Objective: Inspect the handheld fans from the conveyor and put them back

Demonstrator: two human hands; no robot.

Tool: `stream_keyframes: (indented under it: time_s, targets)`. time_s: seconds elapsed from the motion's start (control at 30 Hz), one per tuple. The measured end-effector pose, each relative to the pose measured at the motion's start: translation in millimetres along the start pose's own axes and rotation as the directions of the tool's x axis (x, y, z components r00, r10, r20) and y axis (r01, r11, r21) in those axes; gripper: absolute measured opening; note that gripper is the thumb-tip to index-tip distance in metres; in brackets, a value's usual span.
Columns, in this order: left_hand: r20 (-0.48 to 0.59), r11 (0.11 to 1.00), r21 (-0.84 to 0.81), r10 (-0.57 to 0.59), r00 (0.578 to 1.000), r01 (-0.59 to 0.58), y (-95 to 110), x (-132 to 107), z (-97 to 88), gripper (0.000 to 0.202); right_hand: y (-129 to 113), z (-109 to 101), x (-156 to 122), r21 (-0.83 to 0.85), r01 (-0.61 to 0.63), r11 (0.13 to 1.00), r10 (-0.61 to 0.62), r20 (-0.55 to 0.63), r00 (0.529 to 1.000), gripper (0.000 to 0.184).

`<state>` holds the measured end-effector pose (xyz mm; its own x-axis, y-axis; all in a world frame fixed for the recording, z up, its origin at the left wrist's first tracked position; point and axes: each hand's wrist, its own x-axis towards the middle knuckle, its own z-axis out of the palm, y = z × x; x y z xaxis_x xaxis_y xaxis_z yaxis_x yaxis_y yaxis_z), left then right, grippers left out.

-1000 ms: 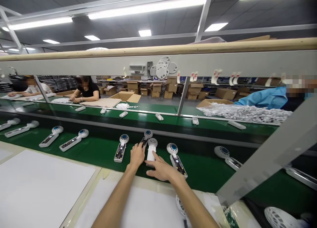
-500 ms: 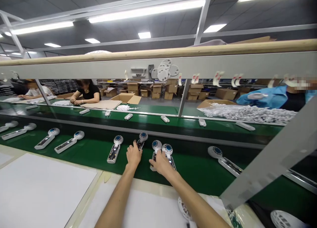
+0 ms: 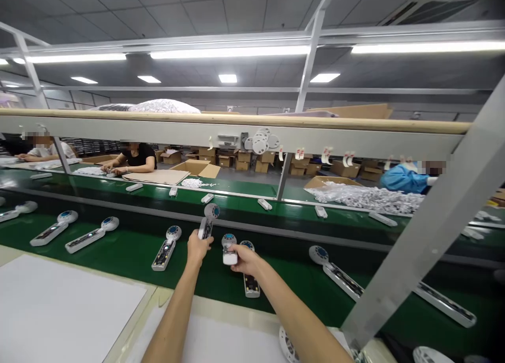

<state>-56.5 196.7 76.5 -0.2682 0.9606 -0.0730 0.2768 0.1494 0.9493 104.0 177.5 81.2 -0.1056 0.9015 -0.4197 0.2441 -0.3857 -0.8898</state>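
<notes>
My left hand (image 3: pixel 198 247) is closed around the handle of a white device with a round, blue-centred head (image 3: pixel 212 211); the device is tilted up from the green belt. My right hand (image 3: pixel 246 259) grips a second device of this kind (image 3: pixel 229 255) by its handle, the white end turned toward me. Directly beneath and beside that hand, a third such device (image 3: pixel 251 286) lies on the belt, its open handle showing dark circuitry. To the left of my left hand rests another open-handled device (image 3: pixel 165 249).
Several more devices lie along the green belt (image 3: pixel 130 268). A slanted metal post (image 3: pixel 426 231) crosses the right side. White sheets (image 3: pixel 67 310) cover the near bench. A white round grille (image 3: pixel 289 347) sits by my right forearm. People work across the line.
Both hands have lifted their devices off the belt. The right one came away from its neighbour, which stays lying there. My view has tilted upward.
</notes>
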Motion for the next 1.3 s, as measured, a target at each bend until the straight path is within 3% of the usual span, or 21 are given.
stream_keyframes:
  time_s: [0.1,0.23,0.4,0.53,0.73,1.0,1.3]
  targets:
    - [0.054,0.958,-0.284,0.064,0.997,-0.046,27.8,-15.6,1.1,0.03,-10.2,-17.5,-15.9,0.171,0.041,0.984,-0.049,0.047,0.998,0.027]
    - [0.076,0.852,-0.513,0.169,0.983,-0.107,59.6,-48.0,-3.9,0.023,-21.2,-37.9,-60.9,0.381,0.211,0.9,-0.236,0.02,0.972,0.021]
    - [0.099,0.757,-0.628,0.31,0.946,-0.182,88.3,-94.6,-15.1,0.03,-31.7,-46.9,-130.4,0.46,0.436,0.773,-0.448,-0.09,0.889,0.064]
    - [0.159,0.691,-0.696,0.412,0.897,-0.195,102.7,-125.0,-17.9,0.04,-32.2,-44.6,-161.5,0.457,0.581,0.674,-0.568,-0.183,0.803,0.068]
    - [0.298,0.685,-0.712,0.496,0.816,-0.157,106.4,-143.4,-12.1,0.046,-26.6,-53.2,-163.0,0.42,0.639,0.645,-0.609,-0.223,0.761,0.063]
    - [0.241,0.657,-0.728,0.516,0.822,-0.199,105.0,-142.7,-1.5,0.051,-31.8,-61.2,-169.4,0.386,0.646,0.658,-0.584,-0.28,0.762,0.063]
    - [0.226,0.61,-0.759,0.572,0.788,-0.225,100.7,-140.0,2.4,0.052,-31.6,-57.8,-167.9,0.355,0.682,0.639,-0.612,-0.301,0.731,0.065]
